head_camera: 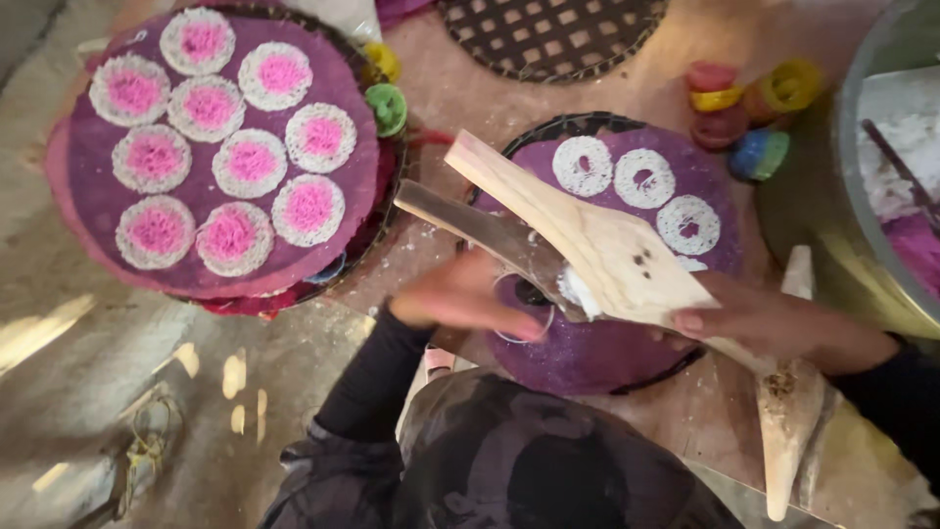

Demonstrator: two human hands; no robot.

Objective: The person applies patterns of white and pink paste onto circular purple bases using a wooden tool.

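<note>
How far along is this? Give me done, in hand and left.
Done: the left tray holds ten white rings with pink centres. In hand: the near tray has three plain white rings; the right hand holds a wooden press over it, and the blurred left hand is at the press. Left: most of the near tray is bare, and its rings lack pink centres.
</note>
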